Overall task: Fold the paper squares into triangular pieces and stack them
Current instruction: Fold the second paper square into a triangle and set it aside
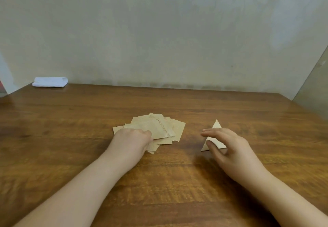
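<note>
Both hands work low on the surface (71, 138): left hand (132, 140) curls onto the near edge of the fanned squares (156, 129), seemingly pinching one; right hand (225, 143) hovers relaxed and spread over the triangle (216, 126), gripping nothing. Dragging one square from the loose fan could scatter its neighbours. Beyond the right fingers, the triangle's tip points away, long axis near-to-far.

I count one loose pile of paper squares (156, 129), number unclear; right of it one folded triangle (216, 125); one white cloth (50, 82) far left.
</note>
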`<state>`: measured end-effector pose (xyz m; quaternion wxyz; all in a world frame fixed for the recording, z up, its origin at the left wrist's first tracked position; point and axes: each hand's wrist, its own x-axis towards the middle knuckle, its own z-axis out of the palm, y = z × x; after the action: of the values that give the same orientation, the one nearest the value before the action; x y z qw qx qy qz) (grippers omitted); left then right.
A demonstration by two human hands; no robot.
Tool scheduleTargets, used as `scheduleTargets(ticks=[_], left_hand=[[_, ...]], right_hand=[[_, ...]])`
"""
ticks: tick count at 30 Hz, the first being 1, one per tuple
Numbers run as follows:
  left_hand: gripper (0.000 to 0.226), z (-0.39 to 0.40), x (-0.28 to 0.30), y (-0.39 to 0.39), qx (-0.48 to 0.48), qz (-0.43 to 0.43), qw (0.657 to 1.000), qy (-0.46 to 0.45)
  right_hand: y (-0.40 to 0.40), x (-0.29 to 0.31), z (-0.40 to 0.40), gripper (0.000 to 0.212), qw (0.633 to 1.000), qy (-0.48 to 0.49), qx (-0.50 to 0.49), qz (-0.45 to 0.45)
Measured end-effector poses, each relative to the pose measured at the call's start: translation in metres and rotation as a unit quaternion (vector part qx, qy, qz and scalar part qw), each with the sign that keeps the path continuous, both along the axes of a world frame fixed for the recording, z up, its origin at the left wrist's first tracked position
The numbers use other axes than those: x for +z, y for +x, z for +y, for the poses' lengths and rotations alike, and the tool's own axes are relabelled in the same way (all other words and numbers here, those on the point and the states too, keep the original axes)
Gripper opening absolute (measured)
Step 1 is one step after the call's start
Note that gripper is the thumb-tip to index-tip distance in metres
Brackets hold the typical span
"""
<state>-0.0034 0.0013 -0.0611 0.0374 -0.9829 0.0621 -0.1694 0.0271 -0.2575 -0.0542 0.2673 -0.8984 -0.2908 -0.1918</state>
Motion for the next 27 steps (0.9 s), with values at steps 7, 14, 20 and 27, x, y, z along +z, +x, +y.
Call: scheduleTargets(ticks=[7, 14, 20, 27], left_hand=[[0.027, 0.006, 0.003, 0.006, 0.008, 0.009, 1.000, -0.023], [0.019, -0.009, 0.006, -0.011, -0.116, -0.031, 0.982, -0.143], [0.016, -0.021, 0.019, -0.019, -0.072, 0.035, 0.894, -0.440], [0.008, -0.021, 0.031, -0.021, -0.011, 0.141, 0.716, -0.683]], right_hand=[[-0.001, 0.014, 0.042, 0.040, 0.993, -0.098, 0.047, 0.055], [-0.002, 0.009, 0.057, 0.037, 0.991, -0.082, 0.013, 0.106], [-0.005, 0.032, 0.028, 0.010, 0.953, 0.122, 0.039, 0.274], [-0.015, 0.030, 0.023, 0.028, 0.826, 0.367, 0.012, 0.427]])
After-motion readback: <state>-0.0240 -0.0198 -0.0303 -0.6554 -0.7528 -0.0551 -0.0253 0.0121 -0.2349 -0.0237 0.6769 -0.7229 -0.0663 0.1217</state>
